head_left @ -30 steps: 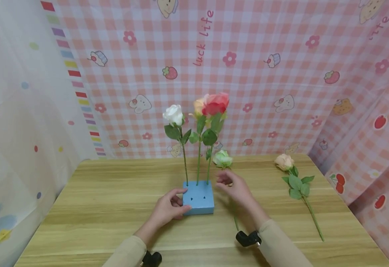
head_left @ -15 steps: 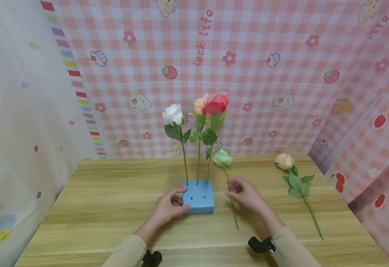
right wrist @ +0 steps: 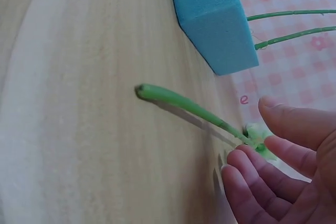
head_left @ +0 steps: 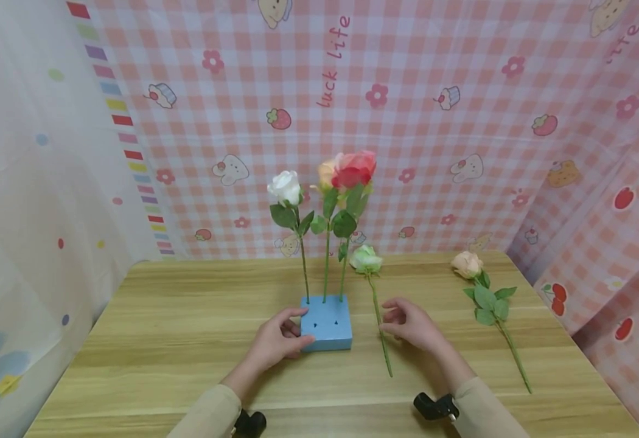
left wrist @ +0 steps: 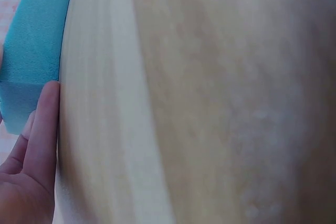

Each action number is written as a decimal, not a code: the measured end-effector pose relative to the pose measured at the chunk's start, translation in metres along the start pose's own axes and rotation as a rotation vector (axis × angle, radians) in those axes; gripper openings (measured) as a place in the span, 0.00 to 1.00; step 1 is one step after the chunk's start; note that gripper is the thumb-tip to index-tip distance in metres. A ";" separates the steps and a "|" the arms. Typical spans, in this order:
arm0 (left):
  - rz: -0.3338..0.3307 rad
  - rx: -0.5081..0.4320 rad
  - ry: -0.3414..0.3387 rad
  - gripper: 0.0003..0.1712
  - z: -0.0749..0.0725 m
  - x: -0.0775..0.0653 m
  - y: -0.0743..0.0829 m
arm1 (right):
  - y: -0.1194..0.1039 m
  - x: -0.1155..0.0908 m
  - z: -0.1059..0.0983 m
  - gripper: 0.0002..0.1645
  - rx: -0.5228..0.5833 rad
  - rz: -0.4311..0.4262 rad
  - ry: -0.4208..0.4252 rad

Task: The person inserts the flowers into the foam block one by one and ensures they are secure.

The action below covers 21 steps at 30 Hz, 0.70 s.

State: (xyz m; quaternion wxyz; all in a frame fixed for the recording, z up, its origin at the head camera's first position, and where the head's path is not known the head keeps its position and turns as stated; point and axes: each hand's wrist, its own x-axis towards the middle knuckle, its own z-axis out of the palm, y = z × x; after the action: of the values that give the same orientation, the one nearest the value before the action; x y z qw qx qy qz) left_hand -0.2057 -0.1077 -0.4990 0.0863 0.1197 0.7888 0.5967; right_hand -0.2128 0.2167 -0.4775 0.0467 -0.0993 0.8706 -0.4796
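My left hand (head_left: pixel 275 337) grips the left side of a light blue foam block (head_left: pixel 327 322), thumb at the front corner and a finger at the back one. In the left wrist view its fingers (left wrist: pixel 44 135) lie against the block's side. Three artificial roses stand upright in the block: a white one (head_left: pixel 285 187), a peach one (head_left: pixel 327 174) and a red-pink one (head_left: pixel 356 170). Two small holes show in its top. A pale green rose (head_left: pixel 366 260) lies right of the block. Beside its stem (right wrist: pixel 184 103) is my right hand (head_left: pixel 409 325), fingers loosely bent, thumb apart, holding nothing.
A peach rose (head_left: pixel 467 265) with green leaves lies farther right on the wooden table (head_left: pixel 188 328). A pink checked cloth (head_left: pixel 243 121) hangs behind the table, and a white dotted cloth (head_left: pixel 40 182) at the left.
My right hand has moved back toward me and to the right, away from the green rose's blossom, uncovering its stem. The left hand and the block have stayed put.
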 end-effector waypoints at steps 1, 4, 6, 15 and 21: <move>0.000 -0.003 -0.001 0.35 0.000 0.000 0.000 | 0.000 0.000 0.000 0.27 0.013 0.011 -0.009; -0.001 -0.009 -0.004 0.35 0.000 0.000 0.000 | 0.000 -0.003 0.001 0.29 0.040 0.055 -0.025; -0.004 -0.012 -0.005 0.35 -0.001 0.000 0.000 | 0.000 -0.004 0.002 0.31 0.054 0.079 -0.030; -0.013 -0.013 -0.004 0.35 0.000 0.000 0.000 | 0.007 -0.006 0.005 0.39 0.060 0.079 -0.032; -0.018 -0.010 -0.001 0.35 0.000 0.001 0.000 | 0.011 -0.006 0.008 0.42 0.086 0.082 -0.035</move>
State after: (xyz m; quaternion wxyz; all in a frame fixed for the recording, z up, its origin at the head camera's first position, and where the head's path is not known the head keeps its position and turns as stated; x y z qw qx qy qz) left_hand -0.2062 -0.1071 -0.4993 0.0927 0.1126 0.7867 0.5999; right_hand -0.2068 0.2174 -0.4911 0.0855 -0.0699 0.8514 -0.5127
